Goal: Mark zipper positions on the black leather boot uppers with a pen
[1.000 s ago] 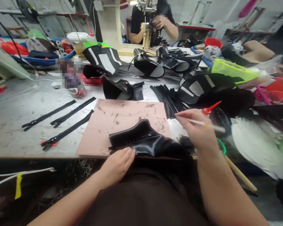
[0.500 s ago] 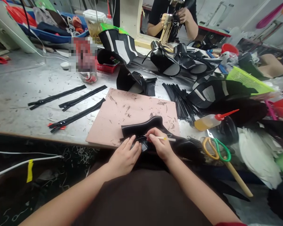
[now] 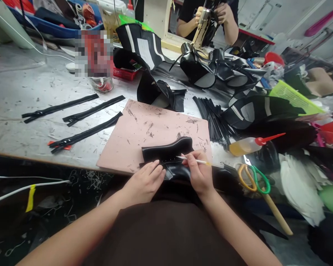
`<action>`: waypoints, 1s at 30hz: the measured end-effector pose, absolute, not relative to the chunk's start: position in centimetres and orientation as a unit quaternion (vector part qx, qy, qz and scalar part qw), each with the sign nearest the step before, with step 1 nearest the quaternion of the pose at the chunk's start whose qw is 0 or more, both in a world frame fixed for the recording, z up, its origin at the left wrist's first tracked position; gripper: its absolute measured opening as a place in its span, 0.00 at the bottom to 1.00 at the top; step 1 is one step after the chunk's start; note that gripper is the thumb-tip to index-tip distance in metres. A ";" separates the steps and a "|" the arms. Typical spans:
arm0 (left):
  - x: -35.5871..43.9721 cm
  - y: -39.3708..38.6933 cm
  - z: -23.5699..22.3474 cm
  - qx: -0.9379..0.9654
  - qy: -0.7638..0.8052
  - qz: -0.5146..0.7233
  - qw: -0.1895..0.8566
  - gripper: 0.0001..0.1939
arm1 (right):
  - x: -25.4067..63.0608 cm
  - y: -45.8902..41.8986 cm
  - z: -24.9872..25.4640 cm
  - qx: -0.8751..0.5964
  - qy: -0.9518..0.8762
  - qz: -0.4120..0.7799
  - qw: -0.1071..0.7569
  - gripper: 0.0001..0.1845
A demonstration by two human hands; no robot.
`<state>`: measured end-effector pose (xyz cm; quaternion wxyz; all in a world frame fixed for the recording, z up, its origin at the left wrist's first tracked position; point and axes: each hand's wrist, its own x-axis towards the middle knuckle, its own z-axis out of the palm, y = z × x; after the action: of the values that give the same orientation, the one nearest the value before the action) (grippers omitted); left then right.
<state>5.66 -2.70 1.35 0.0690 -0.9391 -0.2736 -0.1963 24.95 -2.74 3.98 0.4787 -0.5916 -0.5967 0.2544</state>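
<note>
A black leather boot upper (image 3: 166, 147) lies over the front edge of a pinkish cutting board (image 3: 155, 122), with a row of small white marks along its fold. My left hand (image 3: 148, 179) rests flat on its near part, fingers stretched out. In my right hand (image 3: 200, 171), a thin white marking pen (image 3: 201, 161) is pinched between thumb and fingers. The pen's tip points left, close to the row of marks; whether it touches the leather I cannot tell. Part of the leather beneath both hands is hidden.
Three black zippers (image 3: 86, 132) lie left of the board. To the right are a bundle of black strips (image 3: 212, 118), a bottle of yellow liquid (image 3: 242, 146), scissors (image 3: 254, 177) and a wooden handle (image 3: 277, 214). Black boot pieces (image 3: 197, 70) lie behind. A co-worker (image 3: 227, 22) sits at a machine.
My right hand has shifted right with the pen, whose tip has moved right along the marked fold. My left hand stays on the leather. The whole view has shifted slightly.
</note>
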 end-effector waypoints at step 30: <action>4.8 -1.8 2.0 -0.931 -0.324 -0.160 0.041 0.22 | 23.5 -1.4 3.8 -0.539 -0.727 0.270 0.330 0.10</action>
<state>4.80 -1.85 2.01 0.0405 -0.9315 -0.3242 -0.1599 23.54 -1.35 3.78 0.3297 -0.5387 -0.7266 0.2703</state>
